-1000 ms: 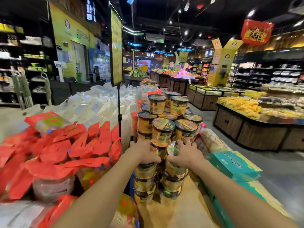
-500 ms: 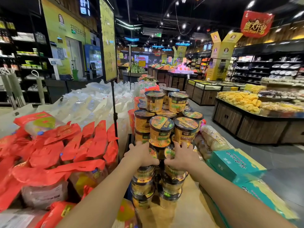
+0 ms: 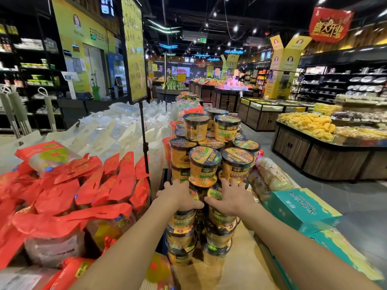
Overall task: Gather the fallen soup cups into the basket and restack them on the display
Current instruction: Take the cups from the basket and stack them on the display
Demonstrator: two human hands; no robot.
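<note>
A shopper's own view of a shop display. Both bare arms reach forward to a pyramid of soup cups. The left hand lies palm-down on the lid of the top cup in a front column, fingers spread and barely bent, thumb along the near rim. The right hand lies the same way on the column just beside it. Neither closes round a cup. They seem to press down, probably to steady and square the columns so the higher tiers just beyond the fingertips do not topple. Below the hands the cups stand on a wooden shelf. Red packets lie left of the left hand, teal boxes right of the right hand. No basket is in view.
</note>
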